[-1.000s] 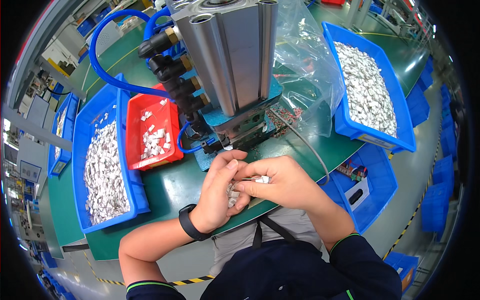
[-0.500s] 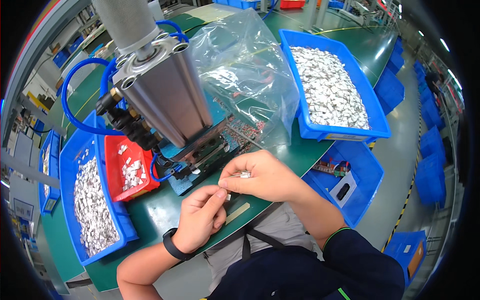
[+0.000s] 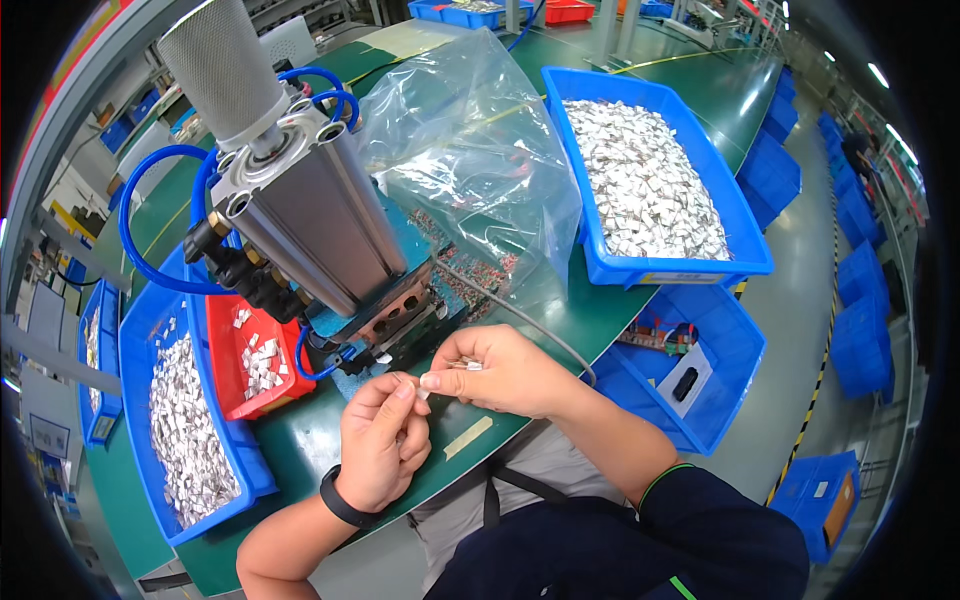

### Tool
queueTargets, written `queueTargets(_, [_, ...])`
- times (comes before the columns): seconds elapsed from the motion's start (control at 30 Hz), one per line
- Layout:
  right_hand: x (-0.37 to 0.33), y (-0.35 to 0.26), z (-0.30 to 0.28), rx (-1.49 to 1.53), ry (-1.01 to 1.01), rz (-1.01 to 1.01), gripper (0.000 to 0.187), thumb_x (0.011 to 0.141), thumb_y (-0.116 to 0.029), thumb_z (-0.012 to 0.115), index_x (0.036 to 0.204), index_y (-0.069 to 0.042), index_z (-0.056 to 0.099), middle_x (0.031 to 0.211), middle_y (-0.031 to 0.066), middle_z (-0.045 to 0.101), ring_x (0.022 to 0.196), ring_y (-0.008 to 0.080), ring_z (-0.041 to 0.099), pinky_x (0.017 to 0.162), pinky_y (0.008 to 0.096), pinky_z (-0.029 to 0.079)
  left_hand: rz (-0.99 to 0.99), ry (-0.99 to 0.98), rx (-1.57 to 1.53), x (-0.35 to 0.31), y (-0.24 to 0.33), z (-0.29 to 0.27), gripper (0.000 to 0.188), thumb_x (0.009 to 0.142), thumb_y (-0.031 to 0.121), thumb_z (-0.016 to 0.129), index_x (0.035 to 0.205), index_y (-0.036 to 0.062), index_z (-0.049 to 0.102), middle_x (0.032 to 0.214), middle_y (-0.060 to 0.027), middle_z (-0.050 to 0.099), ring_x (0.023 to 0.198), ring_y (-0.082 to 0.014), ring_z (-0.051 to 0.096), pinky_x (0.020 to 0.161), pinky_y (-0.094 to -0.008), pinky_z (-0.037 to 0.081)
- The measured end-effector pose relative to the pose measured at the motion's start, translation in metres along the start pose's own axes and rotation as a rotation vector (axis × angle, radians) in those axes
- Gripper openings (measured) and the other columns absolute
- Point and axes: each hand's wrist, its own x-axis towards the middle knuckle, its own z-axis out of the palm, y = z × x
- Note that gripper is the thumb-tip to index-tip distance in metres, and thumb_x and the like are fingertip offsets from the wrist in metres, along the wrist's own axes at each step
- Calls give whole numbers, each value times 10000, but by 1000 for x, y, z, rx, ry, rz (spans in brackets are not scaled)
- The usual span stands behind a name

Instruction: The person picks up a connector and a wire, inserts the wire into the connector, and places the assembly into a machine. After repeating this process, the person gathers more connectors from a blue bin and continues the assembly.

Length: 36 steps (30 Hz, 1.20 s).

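Note:
My left hand, with a black band on its wrist, is closed in a pinch at the bench's front edge. Between its fingertips and those of my right hand sits a small white flat piece, partly covered. My right hand is also closed. Several more small white pieces with thin wire leads stick out of its curled fingers. Just beyond both hands stands a bench press with a metal air cylinder over a blue base and a metal fixture.
To the left are a red bin and a blue bin, both holding white pieces. Another full blue bin stands at right, above a lower blue bin. A clear plastic bag, grey cable and tape strip lie on the bench.
Both hands have shifted slightly left in the picture, and the press has shifted left too. The white piece between the fingertips shows more plainly. More of the grey cable is visible.

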Motion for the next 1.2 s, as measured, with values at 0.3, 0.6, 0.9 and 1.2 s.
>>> queueTargets(0.3, [-7,0,-4,294,-191,232,272,886,-297,666,892,-27,632,640,-12,546,506,29,450,442,189,347,52,-3,43,-5,-5,1,102,972,171,506,981,71,526,700,-14,494,377,-55,294,324,-201,215])
queueTargets(0.6, [-5,-2,9,40,-30,-49,191,881,-229,674,895,-41,646,649,-21,560,502,9,448,415,177,315,166,117,-14,-2,-8,-3,133,959,150,531,1052,54,533,820,-54,541,402,-66,339,338,-214,221])
queueTargets(0.9, [14,-25,-4,203,79,176,181,832,-142,704,803,7,605,582,6,532,398,15,395,338,175,236,74,54,-10,3,-8,-1,111,965,183,504,1018,86,503,781,-47,534,381,-68,311,325,-206,193])
queueTargets(1.2, [21,-21,-3,230,110,171,190,815,-131,704,762,-3,574,576,6,526,377,22,387,321,181,232,67,38,8,1,-8,-3,95,961,163,506,1016,86,488,774,-50,529,381,-63,307,323,-206,194])
